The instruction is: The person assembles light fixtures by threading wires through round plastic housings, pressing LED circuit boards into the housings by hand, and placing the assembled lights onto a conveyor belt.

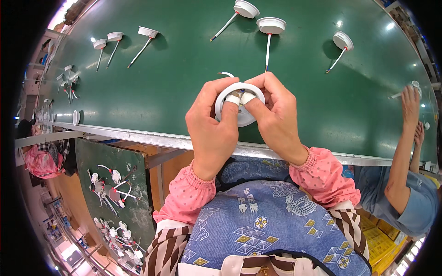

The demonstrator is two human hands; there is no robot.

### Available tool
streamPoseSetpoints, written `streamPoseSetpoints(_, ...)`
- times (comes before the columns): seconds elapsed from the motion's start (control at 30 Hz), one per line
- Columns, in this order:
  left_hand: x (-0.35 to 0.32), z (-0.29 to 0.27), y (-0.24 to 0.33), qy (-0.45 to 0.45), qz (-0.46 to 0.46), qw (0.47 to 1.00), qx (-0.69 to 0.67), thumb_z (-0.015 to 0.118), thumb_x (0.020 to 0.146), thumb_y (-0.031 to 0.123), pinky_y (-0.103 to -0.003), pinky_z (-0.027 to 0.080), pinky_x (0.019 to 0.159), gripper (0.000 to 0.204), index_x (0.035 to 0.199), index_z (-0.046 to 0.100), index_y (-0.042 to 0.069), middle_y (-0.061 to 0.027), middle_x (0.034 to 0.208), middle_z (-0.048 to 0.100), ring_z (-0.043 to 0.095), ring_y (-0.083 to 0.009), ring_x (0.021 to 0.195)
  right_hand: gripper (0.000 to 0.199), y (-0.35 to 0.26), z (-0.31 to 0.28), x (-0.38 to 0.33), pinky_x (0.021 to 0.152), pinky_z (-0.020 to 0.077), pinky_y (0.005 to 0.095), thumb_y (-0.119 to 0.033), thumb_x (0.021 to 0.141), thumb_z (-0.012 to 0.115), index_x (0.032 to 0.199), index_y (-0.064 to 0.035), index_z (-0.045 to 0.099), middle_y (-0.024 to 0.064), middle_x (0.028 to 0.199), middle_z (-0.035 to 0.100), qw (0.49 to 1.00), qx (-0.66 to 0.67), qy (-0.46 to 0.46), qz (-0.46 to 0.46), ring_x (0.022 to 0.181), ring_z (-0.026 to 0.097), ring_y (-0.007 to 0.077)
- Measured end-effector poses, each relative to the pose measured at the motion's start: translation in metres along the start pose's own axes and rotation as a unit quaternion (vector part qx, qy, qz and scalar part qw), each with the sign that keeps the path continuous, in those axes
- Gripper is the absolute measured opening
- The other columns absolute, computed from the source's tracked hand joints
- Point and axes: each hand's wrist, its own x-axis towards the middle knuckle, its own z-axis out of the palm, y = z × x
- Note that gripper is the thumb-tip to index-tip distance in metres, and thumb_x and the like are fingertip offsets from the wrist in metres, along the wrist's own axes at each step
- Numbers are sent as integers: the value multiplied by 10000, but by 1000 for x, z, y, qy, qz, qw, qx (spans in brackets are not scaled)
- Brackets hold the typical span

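Note:
My left hand (212, 126) and my right hand (276, 117) together grip a round white lamp housing (239, 106) just above the near edge of the green belt (179, 87). Both thumbs, wrapped in white tape, press into the housing's middle. A thin white wire (226, 73) curls out from behind it. My sleeves are pink with dots.
Several more white round lamp housings with wires lie on the belt, such as one (270, 26) straight ahead and one (343, 42) to the right. A co-worker's hand (410, 103) rests on the belt at the right. A side tray (113, 193) of loose parts sits lower left.

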Motion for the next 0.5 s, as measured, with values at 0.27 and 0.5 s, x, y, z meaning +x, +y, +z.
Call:
streamPoseSetpoints(0.27,0,-2,1,14,-17,999,25,573,888,-12,-319,523,823,254,1125,663,11,-114,1031,696,665,-202,923,70,6,7,4,626,497,279,24,887,580,946,32,617,60,853,648,1000,4,10,-17,735,611,94)
streamPoseSetpoints(0.5,-3,-2,-2,44,1,998,45,586,882,21,-333,530,800,278,1149,659,-3,-120,1025,692,665,-215,889,140,9,2,12,591,497,350,-24,825,612,947,15,669,123,847,638,976,-155,4,-156,660,621,245)
